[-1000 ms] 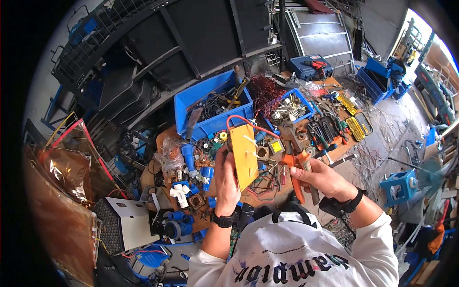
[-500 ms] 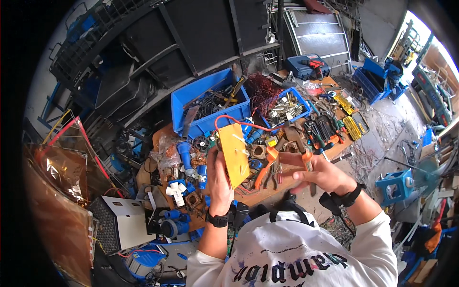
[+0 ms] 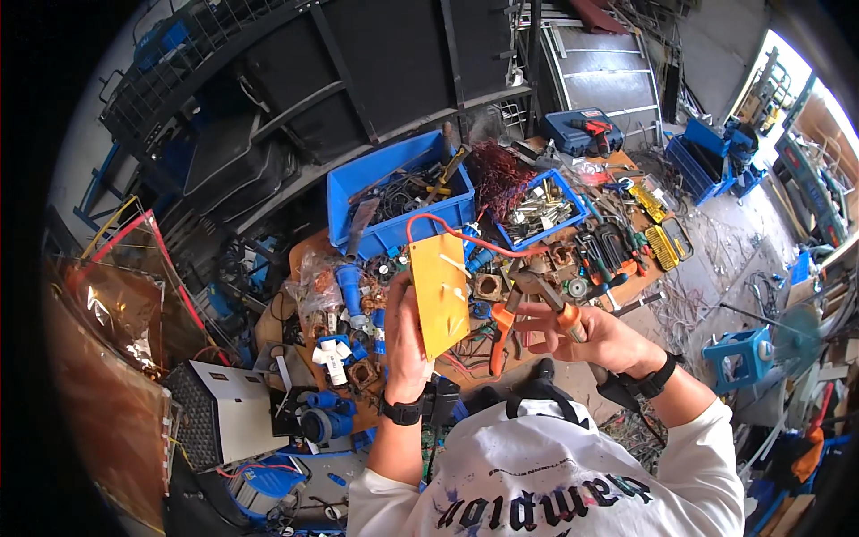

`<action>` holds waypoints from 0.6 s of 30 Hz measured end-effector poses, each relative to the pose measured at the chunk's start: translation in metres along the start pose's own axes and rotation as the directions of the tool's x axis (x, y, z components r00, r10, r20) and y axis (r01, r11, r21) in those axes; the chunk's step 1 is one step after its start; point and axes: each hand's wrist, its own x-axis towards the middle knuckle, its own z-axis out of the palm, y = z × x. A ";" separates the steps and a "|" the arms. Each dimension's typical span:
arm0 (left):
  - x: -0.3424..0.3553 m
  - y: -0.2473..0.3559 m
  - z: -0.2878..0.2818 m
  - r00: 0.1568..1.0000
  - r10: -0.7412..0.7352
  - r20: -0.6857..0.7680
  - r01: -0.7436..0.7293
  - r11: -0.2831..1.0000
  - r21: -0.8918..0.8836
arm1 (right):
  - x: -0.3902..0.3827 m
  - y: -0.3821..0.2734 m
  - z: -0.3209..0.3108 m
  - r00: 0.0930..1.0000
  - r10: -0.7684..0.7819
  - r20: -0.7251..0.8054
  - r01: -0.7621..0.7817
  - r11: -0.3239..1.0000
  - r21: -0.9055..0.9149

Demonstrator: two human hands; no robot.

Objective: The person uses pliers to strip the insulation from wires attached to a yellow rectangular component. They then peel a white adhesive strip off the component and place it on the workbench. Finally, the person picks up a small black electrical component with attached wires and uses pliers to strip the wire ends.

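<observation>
A flat yellow panel (image 3: 438, 309) stands tilted in front of my chest, gripped at its left edge by my left hand (image 3: 408, 345). Two white strips, like cable ties, stick out from its face. From behind its top a thick red cable (image 3: 490, 243) arcs away to the right. My right hand (image 3: 613, 345) is closed on one handle of orange-handled pliers (image 3: 573, 322). The pliers' handles are spread apart, and their metal head is up, to the right of the panel and apart from it. Fingers of the right hand reach between the handles.
Beyond the panel sits a blue crate (image 3: 394, 234) of tools and scrap. A smaller blue tray (image 3: 586, 213) holds metal pieces. Pliers and hand tools cover the bench's right; blue fittings (image 3: 351, 288) and a white pipe fitting (image 3: 334, 356) lie left. A drill (image 3: 594, 131) rests on a case.
The pliers' head has come down and swung left, nearer the panel, and the handles are spread wider. The left hand still holds the panel in nearly the same place.
</observation>
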 end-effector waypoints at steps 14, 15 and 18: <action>0.011 0.015 0.015 0.955 0.219 0.203 -0.291 0.831 0.474 | 0.003 0.004 -0.002 0.998 -0.016 0.064 0.007 0.989 0.149; 0.012 0.015 0.017 0.958 0.212 0.194 -0.280 0.842 0.462 | 0.004 0.007 -0.002 0.999 -0.006 0.053 -0.003 0.988 0.153; 0.014 0.009 0.014 0.978 0.128 0.167 -0.166 0.956 0.242 | 0.010 0.004 0.002 0.999 -0.030 0.042 0.020 0.974 0.225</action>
